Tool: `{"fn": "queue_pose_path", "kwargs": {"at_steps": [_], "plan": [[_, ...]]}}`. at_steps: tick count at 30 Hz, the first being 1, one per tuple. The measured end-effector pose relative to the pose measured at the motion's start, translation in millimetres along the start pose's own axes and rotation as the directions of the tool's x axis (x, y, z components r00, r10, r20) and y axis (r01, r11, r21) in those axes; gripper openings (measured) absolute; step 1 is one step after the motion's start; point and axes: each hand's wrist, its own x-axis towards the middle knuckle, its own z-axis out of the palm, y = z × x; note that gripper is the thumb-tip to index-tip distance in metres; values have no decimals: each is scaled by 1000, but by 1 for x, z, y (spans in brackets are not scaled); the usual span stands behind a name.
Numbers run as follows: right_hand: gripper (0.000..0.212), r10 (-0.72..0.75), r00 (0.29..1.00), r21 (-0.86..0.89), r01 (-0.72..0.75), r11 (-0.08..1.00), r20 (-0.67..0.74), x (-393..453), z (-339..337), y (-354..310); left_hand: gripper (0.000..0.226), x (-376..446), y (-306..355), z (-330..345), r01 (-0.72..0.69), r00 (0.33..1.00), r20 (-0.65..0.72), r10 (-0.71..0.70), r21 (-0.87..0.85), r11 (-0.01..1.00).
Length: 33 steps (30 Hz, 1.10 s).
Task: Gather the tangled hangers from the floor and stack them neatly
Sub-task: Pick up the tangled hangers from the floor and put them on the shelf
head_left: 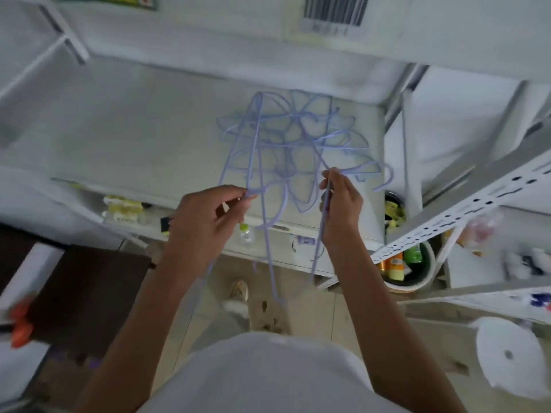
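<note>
Nearest, your two hands were up over the floor. Your left hand (208, 216) pinched lilac hanger wires between its fingers; your right hand (341, 201) gripped another wire, fingers curled. Beyond, the tangled hangers (295, 135) lay heaped on a white shelf (134, 138), too knotted to count, near its right edge. Bare shelf lay left of them.

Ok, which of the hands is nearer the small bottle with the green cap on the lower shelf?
Left. The left hand pinches the hangers right beside the bottle, nearly overlapping it. The right hand grips hanger wire farther right, clearly apart from it.
</note>
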Motion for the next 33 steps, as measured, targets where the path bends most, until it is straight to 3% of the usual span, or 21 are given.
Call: {"fn": "queue_pose_path", "kwargs": {"at_steps": [2, 4, 7, 10, 12, 15, 18, 21, 24, 27, 33], "plan": [[24, 265, 961, 211, -245, 946, -74, 33, 10, 15, 28, 25, -8, 1, -126, 992, 49, 119, 176, 976], [26, 404, 912, 374, -350, 859, -72, 62, 24, 28, 27, 49, -17, 2, -249, 967, 125, 221, 306, 919], [30, 433, 899, 478, -355, 803, -60, 94, 51, 46, 19, 89, -34, 7, -437, 897, 236, 373, 359, 825], [28, 438, 895, 523, -333, 784, -86, 112, 69, 52, 15, 128, -51, 16, -605, 796, 329, 509, 454, 654], [24, 439, 893, 503, -335, 797, -101, 119, 76, 55, 13, 155, -60, 25, -682, 727, 383, 571, 501, 532], [29, 424, 896, 431, -333, 839, -133, 121, 74, 57, 13, 193, -69, 40, -728, 679, 423, 601, 493, 476], [28, 374, 924, 495, -288, 820, -82, 109, 65, 62, 13, 220, -69, 64, -659, 748, 398, 532, 541, 522], [27, 387, 919, 581, -273, 766, -78, 89, 59, 68, 22, 235, -66, 99, -478, 878, 324, 352, 569, 669], [27, 378, 922, 562, -266, 783, -91, 75, 57, 75, 23, 247, -56, 135, -298, 947, 272, 170, 548, 782], [23, 375, 922, 526, -271, 806, -100, 70, 55, 77, 23, 257, -49, 168, -195, 962, 270, 47, 554, 809], [14, 338, 941, 435, -299, 850, -13, 87, 46, 62, 37, 262, -56, 196, -120, 920, 381, -91, 495, 861]]}}
